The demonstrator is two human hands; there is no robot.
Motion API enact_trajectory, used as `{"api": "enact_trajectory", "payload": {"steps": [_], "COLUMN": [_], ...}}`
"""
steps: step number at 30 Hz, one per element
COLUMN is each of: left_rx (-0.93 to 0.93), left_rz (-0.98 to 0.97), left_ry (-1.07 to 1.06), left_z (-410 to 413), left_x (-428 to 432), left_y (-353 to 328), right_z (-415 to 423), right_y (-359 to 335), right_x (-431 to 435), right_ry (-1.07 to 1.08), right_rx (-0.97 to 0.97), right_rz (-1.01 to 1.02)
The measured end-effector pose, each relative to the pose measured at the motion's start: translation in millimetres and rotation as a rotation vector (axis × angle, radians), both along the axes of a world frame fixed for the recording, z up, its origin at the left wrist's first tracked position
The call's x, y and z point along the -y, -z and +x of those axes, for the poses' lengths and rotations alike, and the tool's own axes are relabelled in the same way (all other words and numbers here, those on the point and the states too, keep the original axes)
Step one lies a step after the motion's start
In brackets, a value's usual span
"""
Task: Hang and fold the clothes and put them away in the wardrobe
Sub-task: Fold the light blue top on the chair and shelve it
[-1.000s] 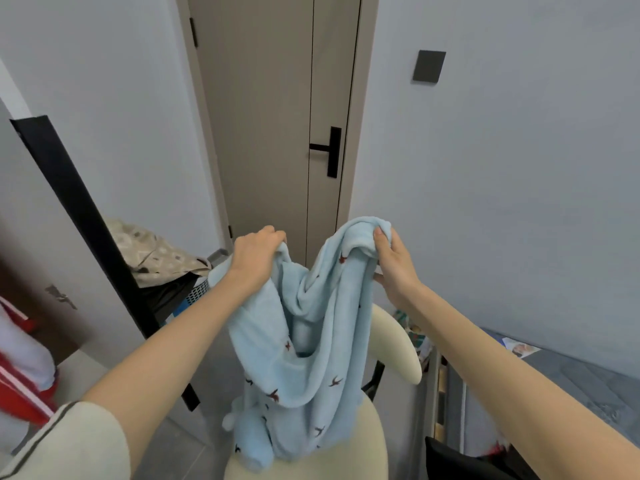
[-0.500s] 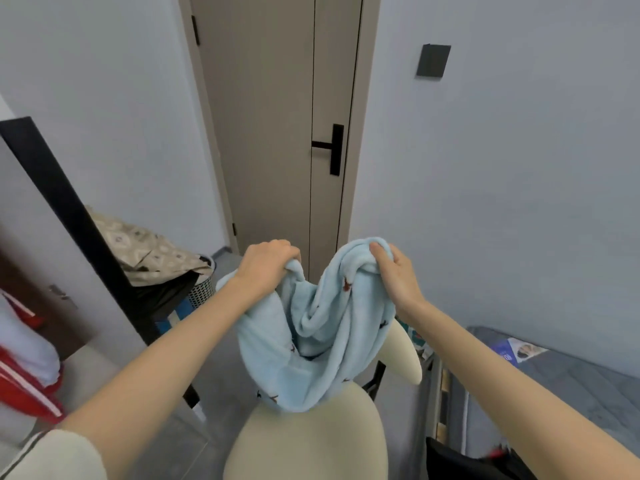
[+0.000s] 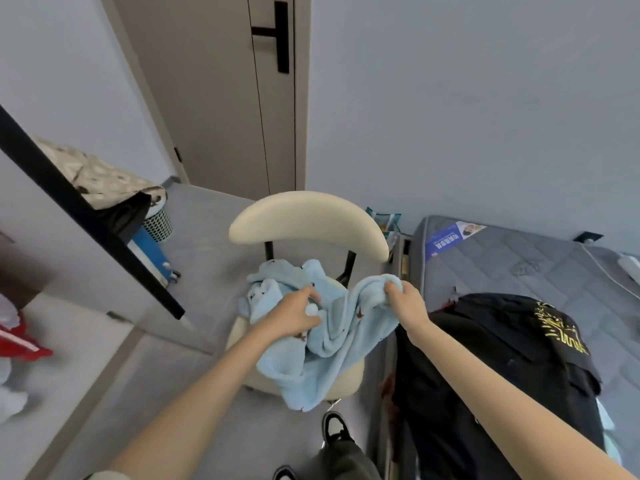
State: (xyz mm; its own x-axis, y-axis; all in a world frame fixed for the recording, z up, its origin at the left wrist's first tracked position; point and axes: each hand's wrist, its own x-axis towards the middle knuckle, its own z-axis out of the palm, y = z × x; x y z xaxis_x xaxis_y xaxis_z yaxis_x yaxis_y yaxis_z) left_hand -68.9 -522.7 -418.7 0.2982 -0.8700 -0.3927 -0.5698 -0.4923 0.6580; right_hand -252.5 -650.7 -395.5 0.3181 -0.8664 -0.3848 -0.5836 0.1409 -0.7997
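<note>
A light blue fleece garment with small dark bird prints lies bunched over the seat of a cream chair. My left hand grips the garment near its middle, fingers curled into the fabric beside a small white pompom. My right hand grips a bunched edge of it on the right and holds that edge a little above the seat. Part of the garment droops over the seat's front edge.
A grey mattress on the right carries black clothes with yellow print. A laundry basket under patterned cloth stands at the left by a black-edged panel. Red and white clothes hang far left. A closed door is ahead.
Both hands have lowered the blue garment from chest height down onto the chair seat, and my view has tilted downward with them.
</note>
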Motion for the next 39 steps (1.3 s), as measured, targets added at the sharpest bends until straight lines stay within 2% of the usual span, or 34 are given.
{"api": "enact_trajectory", "payload": {"steps": [2,5,16,24,32,39], "left_rx": [-0.067,-0.098,-0.100,-0.165,-0.148,-0.114], "left_rz": [0.089,0.143,0.139,0.117,0.140,0.141], "left_ry": [0.056,-0.008,-0.202,-0.406,-0.488,-0.483], "left_z": [-19.8,-32.0,-0.2,39.1,78.2,85.4], "left_x": [-7.0,-14.8,-51.5,-61.1,-1.9,43.2], "left_y": [16.0,32.3,57.0,90.3,139.9,196.0], "right_z": [-19.4,-34.3,-8.1,40.3,104.2,139.8], "right_y": [13.5,26.6,50.2,86.7,158.1,253.6], "right_x": [-8.8,-19.2,-45.0,-25.0,40.0,66.5], "right_ry": [-0.039,-0.075,-0.165,-0.259,-0.386,-0.555], "right_rx": [-0.092,-0.109,-0.063,-0.094,-0.277,-0.504], "right_rz": [0.054,0.100,0.211,0.265,0.172,0.125]}}
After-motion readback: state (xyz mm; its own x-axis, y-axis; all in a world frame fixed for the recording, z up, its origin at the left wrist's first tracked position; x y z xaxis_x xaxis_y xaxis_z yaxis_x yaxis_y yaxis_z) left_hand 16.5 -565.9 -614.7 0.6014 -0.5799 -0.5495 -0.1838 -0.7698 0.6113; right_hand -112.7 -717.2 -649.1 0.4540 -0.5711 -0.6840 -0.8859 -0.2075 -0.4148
